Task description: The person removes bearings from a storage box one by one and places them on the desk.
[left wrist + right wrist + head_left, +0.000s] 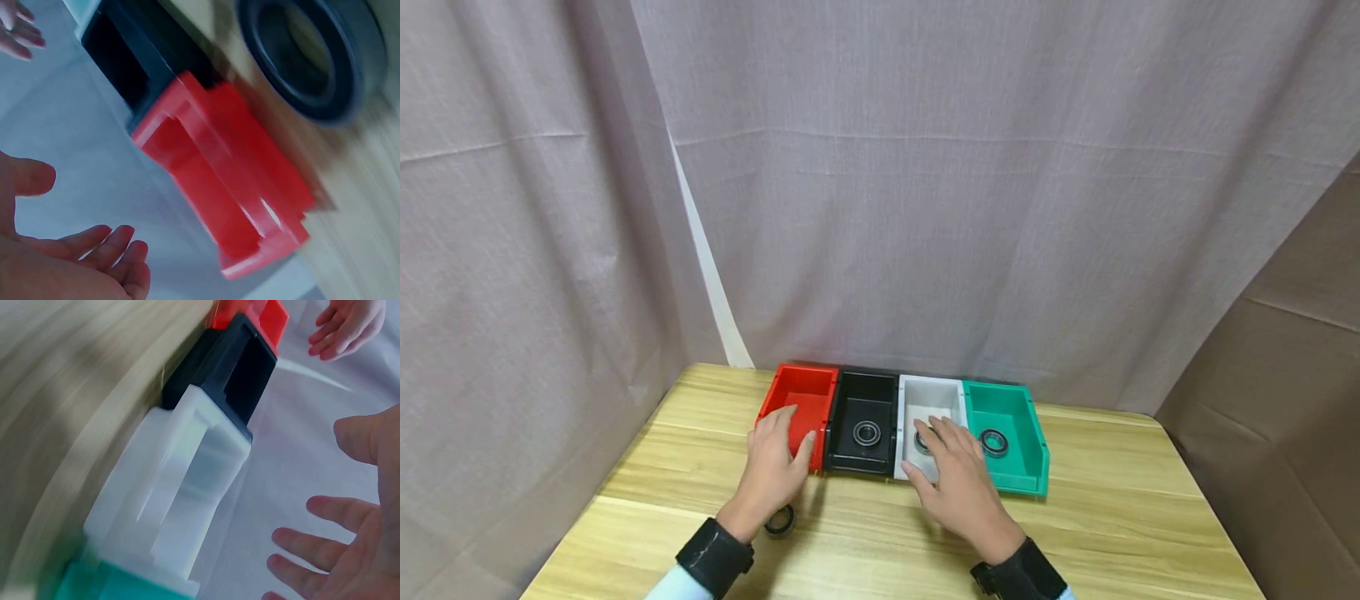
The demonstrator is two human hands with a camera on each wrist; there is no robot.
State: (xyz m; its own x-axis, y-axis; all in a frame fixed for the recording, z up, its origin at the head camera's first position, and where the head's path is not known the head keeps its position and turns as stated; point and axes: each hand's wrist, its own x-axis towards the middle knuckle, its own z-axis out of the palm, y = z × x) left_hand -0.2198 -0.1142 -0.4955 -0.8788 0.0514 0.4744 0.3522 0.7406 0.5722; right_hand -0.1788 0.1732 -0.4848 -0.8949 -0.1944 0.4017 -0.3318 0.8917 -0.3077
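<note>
My left hand (769, 465), fingers spread and relaxed, hovers over the front of the red bin (805, 379) with nothing in its grasp. On the table near that wrist lies a ring bearing (780, 534), which looms large in the left wrist view (350, 69). Over the white bin (931, 390) is my right hand (961, 483), its fingers loosely extended. A bearing (919, 443) inside the white bin is partly hidden by those fingers. In the right wrist view the right hand (350, 550) shows spread fingers and holds nothing.
Between the red and white bins sits a black bin (861, 392) with a bearing (857, 434) in it. At the right end, a green bin (1022, 417) also contains a bearing (985, 442). The bins stand in a row on the wooden table (1120, 500), before a grey curtain (880, 250).
</note>
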